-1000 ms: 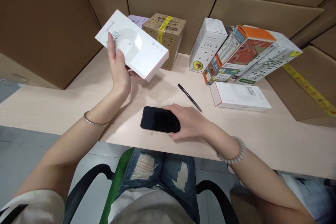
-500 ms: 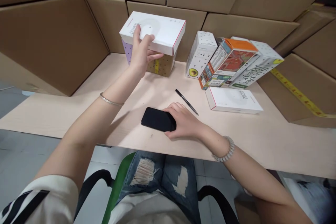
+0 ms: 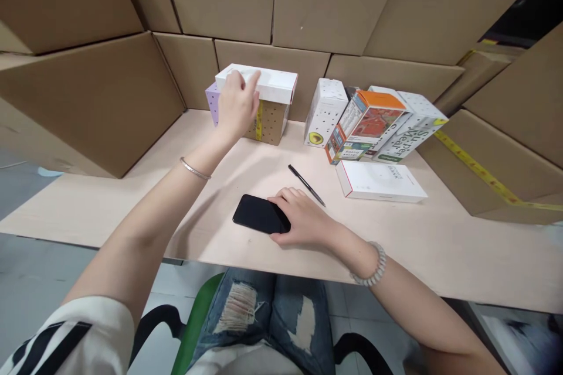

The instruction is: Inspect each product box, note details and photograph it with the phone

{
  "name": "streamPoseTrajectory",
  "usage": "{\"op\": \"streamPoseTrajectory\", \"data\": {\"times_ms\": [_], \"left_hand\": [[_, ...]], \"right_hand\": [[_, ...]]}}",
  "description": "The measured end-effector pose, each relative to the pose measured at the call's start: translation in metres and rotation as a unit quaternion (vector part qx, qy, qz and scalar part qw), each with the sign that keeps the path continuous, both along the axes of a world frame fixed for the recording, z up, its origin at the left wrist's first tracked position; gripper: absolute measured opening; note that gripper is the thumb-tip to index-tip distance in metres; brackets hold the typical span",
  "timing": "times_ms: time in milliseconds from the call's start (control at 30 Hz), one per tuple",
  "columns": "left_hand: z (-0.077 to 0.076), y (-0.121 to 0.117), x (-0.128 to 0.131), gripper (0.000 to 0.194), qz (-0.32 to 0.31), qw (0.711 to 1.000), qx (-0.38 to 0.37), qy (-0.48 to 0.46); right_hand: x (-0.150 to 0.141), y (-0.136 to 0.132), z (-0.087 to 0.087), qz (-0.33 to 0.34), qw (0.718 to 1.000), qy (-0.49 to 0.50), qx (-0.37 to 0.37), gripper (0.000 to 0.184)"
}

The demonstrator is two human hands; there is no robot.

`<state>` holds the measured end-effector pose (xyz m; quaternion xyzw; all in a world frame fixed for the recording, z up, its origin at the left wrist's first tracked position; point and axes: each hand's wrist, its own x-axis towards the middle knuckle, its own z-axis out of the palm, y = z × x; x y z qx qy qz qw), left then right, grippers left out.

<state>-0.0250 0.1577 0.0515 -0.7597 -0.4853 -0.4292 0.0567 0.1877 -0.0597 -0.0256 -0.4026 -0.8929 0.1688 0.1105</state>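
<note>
My left hand [image 3: 240, 102] is at the front edge of a white power bank box [image 3: 275, 82], its fingers bent against it. This box lies flat on top of a brown dotted carton [image 3: 275, 123] with yellow tape. A purple dotted box [image 3: 212, 99] stands beside the carton, partly hidden. On the table, my right hand [image 3: 299, 217] is closed around the right end of a black smartphone [image 3: 259, 212], which lies screen up. A black pen [image 3: 307, 184] rests just beyond that hand.
A second white power bank box [image 3: 382, 180] lies at the right, before an orange food box [image 3: 365, 126] and white boxes [image 3: 413, 126] with avocado pictures. Large cardboard boxes [image 3: 246, 0] wall the back and sides of the pale wooden table [image 3: 145, 211].
My left hand has carried the white power bank box away from me and lowered it onto the brown carton. My right hand stays on the smartphone. The camera view has tilted upward.
</note>
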Motion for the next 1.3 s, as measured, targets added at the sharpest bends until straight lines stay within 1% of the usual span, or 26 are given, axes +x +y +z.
{"op": "streamPoseTrajectory", "data": {"times_ms": [67, 133, 233, 367, 467, 533, 567, 600, 633, 667, 700, 733, 767, 800, 833, 867, 900, 967, 1000, 1033, 1067, 1100, 1200, 1267, 1300], "left_hand": [[-0.001, -0.008, 0.006, 0.055, -0.041, 0.996, 0.023, 0.08], [-0.005, -0.008, 0.012, 0.057, -0.078, 0.99, 0.028, 0.117], [-0.012, 0.006, 0.017, 0.065, -0.114, 0.987, 0.017, 0.109], [-0.018, 0.04, 0.01, 0.064, -0.16, 0.983, -0.009, 0.092], [-0.014, 0.06, -0.002, 0.063, -0.198, 0.977, -0.022, 0.07], [-0.01, 0.064, -0.009, 0.061, -0.212, 0.974, -0.02, 0.071], [-0.008, 0.061, -0.011, 0.059, -0.21, 0.974, -0.015, 0.077], [-0.007, 0.054, -0.012, 0.056, -0.204, 0.975, -0.007, 0.084], [-0.007, 0.044, -0.012, 0.054, -0.196, 0.976, 0.004, 0.093], [-0.009, 0.03, -0.011, 0.052, -0.187, 0.977, 0.019, 0.098], [-0.013, 0.013, -0.01, 0.049, -0.185, 0.976, 0.032, 0.107], [-0.019, -0.006, -0.01, 0.047, -0.194, 0.973, 0.044, 0.121], [-0.025, -0.025, -0.009, 0.044, -0.211, 0.966, 0.057, 0.137], [-0.033, -0.045, -0.009, 0.039, -0.237, 0.957, 0.072, 0.153], [-0.04, -0.065, -0.009, 0.035, -0.269, 0.944, 0.081, 0.175], [-0.048, -0.082, -0.009, 0.033, -0.294, 0.932, 0.087, 0.193], [-0.055, -0.098, -0.01, 0.03, -0.309, 0.924, 0.086, 0.209], [-0.067, -0.121, -0.01, 0.029, -0.334, 0.911, 0.066, 0.234], [-0.071, -0.129, -0.01, 0.028, -0.355, 0.902, 0.059, 0.237], [-0.076, -0.134, -0.01, 0.029, -0.373, 0.895, 0.048, 0.24], [-0.08, -0.137, -0.009, 0.029, -0.386, 0.89, 0.039, 0.24], [-0.083, -0.138, -0.009, 0.03, -0.393, 0.887, 0.029, 0.24], [-0.093, -0.137, -0.006, 0.032, -0.393, 0.887, -0.002, 0.244], [-0.098, -0.135, -0.005, 0.033, -0.401, 0.884, -0.022, 0.241], [-0.1, -0.134, -0.005, 0.033, -0.408, 0.882, -0.03, 0.233]], "right_hand": [[0.0, 0.0, 0.001, -0.001, 1.0, 0.001, -0.001, 0.074], [0.0, 0.001, 0.001, 0.0, 1.0, 0.001, -0.005, 0.075], [0.002, 0.004, 0.001, -0.001, 1.0, -0.001, -0.01, 0.08], [0.006, 0.009, -0.002, -0.009, 1.0, 0.002, -0.01, 0.083], [0.007, 0.011, -0.007, -0.008, 1.0, 0.008, -0.011, 0.083], [0.008, 0.012, -0.007, -0.001, 1.0, 0.015, -0.008, 0.082], [0.009, 0.013, -0.005, 0.005, 1.0, 0.024, -0.008, 0.081], [0.011, 0.014, -0.002, 0.005, 0.999, 0.038, -0.006, 0.077], [0.015, 0.016, 0.002, -0.012, 0.998, 0.056, 0.004, 0.068], [0.02, 0.017, 0.008, -0.05, 0.996, 0.073, 0.024, 0.057], [0.026, 0.019, 0.015, -0.11, 0.989, 0.082, 0.054, 0.046], [0.035, 0.02, 0.022, -0.199, 0.972, 0.08, 0.097, 0.037], [0.044, 0.022, 0.03, -0.287, 0.947, 0.058, 0.134, 0.034], [0.055, 0.024, 0.037, -0.356, 0.921, 0.017, 0.156, 0.035], [0.066, 0.025, 0.042, -0.406, 0.899, -0.032, 0.16, 0.039], [0.077, 0.027, 0.047, -0.432, 0.887, -0.086, 0.14, 0.05], [0.086, 0.029, 0.049, -0.442, 0.881, -0.139, 0.097, 0.065], [0.099, 0.032, 0.051, -0.449, 0.867, -0.216, -0.023, 0.094], [0.101, 0.033, 0.05, -0.445, 0.86, -0.238, -0.075, 0.104], [0.1, 0.034, 0.05, -0.44, 0.855, -0.251, -0.111, 0.108], [0.097, 0.033, 0.049, -0.435, 0.852, -0.262, -0.128, 0.11], [0.093, 0.032, 0.049, -0.429, 0.852, -0.272, -0.13, 0.109], [0.084, 0.026, 0.05, -0.401, 0.861, -0.299, -0.093, 0.102], [0.093, 0.024, 0.048, -0.358, 0.888, -0.278, -0.073, 0.098], [0.103, 0.025, 0.046, -0.334, 0.908, -0.242, -0.076, 0.1]]}}
